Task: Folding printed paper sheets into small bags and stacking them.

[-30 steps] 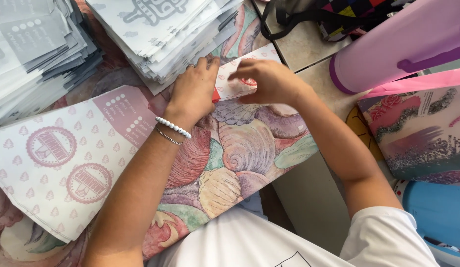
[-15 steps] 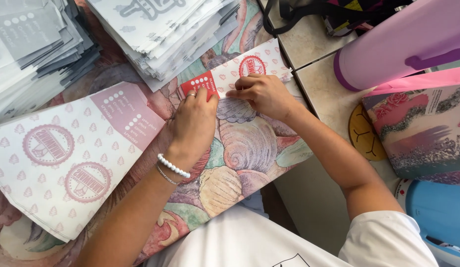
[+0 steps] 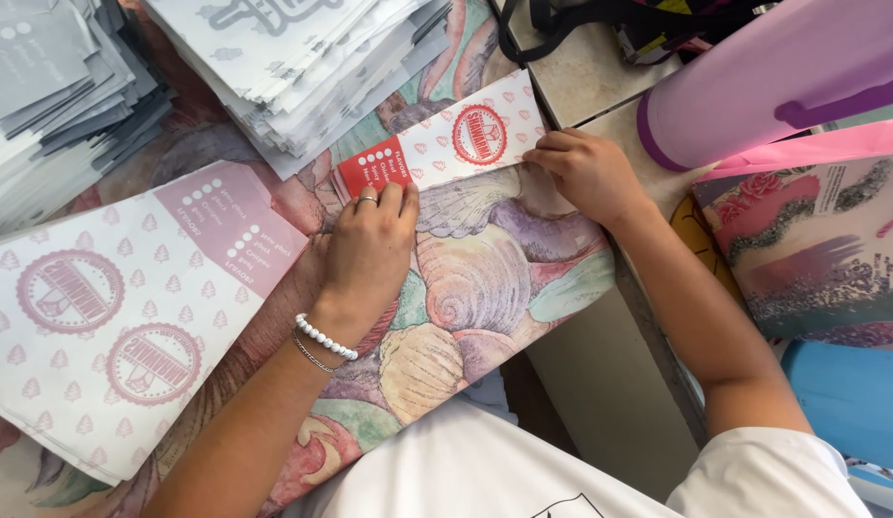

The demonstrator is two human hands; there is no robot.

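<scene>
A folded strip of white paper with red printing [image 3: 446, 146] lies on the shell-patterned cloth [image 3: 485, 288]. My left hand [image 3: 369, 251] presses flat on the strip's left end, fingers together, a ring on one finger and a pearl bracelet at the wrist. My right hand [image 3: 585, 173] pins the strip's right end near the table edge with its fingertips. A larger printed paper sheet [image 3: 120, 307] lies unfolded to the left of my left arm.
Two stacks of printed paper sheets sit at the back, one at the back left [image 3: 53, 86] and one at the back centre [image 3: 293, 58]. A purple roll [image 3: 773, 82], a black strap [image 3: 600, 14] and a patterned bag [image 3: 811, 249] crowd the right side beyond the table edge.
The folded strip has been flattened out and now shows its red label and round stamp. My hands have spread apart along it, left hand sliding down-left, right hand to the right.
</scene>
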